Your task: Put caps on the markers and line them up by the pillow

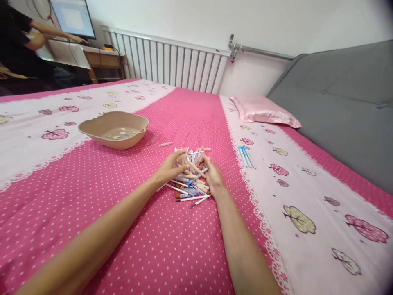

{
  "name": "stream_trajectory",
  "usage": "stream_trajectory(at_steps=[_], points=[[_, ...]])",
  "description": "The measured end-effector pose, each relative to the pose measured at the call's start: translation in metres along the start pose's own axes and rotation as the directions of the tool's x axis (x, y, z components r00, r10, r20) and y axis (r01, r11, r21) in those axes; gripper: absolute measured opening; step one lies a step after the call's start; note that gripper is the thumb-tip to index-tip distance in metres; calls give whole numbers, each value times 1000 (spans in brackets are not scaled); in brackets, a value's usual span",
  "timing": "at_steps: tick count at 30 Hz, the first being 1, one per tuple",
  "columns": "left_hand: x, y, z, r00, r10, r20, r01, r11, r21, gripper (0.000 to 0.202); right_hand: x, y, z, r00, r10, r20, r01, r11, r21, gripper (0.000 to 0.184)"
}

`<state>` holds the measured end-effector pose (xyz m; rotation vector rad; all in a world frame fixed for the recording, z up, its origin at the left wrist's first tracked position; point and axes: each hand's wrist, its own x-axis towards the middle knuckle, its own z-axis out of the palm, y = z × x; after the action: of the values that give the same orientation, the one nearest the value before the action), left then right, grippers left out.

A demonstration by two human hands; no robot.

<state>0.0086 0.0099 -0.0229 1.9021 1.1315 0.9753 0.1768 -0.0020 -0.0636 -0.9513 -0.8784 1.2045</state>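
A heap of pens (190, 180) in white, blue, orange and brown lies on the pink dotted bedsheet (129, 229). My left hand (168, 168) curls around the heap's left side, fingers bent against the pens. On the right side my right hand (213, 175) does the same, so both hands cup the pile. Whether either hand grips particular pens is hidden. A single white pen (166, 144) lies apart, just beyond the pile. Three light blue pens (246, 157) lie side by side to the right on the pale part of the sheet.
A beige plastic basin (114, 130) sits on the bed to the left of the pile. A pink pillow (264, 111) lies by the grey headboard (344, 106). A white radiator (172, 63) runs behind. Another person works at a desk with a monitor (73, 18) at far left.
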Motion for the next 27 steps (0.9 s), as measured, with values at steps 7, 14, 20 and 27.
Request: stream_trajectory(at_steps=[7, 14, 20, 27], points=[[17, 16, 0, 995, 95, 2, -95, 992, 82, 49, -5, -9, 5, 993, 13, 121, -25, 995, 95, 41], [67, -15, -40, 951, -136, -277, 191, 965, 179, 55, -6, -17, 5, 1000, 20, -5, -19, 999, 38, 38], [89, -43, -28, 957, -240, -164, 272, 940, 208, 60, -3, -17, 0, 973, -109, -202, 77, 984, -160, 39], [98, -35, -14, 949, -299, -104, 316, 888, 335, 46, 1, -12, -5, 970, -81, -228, 34, 978, -204, 42]])
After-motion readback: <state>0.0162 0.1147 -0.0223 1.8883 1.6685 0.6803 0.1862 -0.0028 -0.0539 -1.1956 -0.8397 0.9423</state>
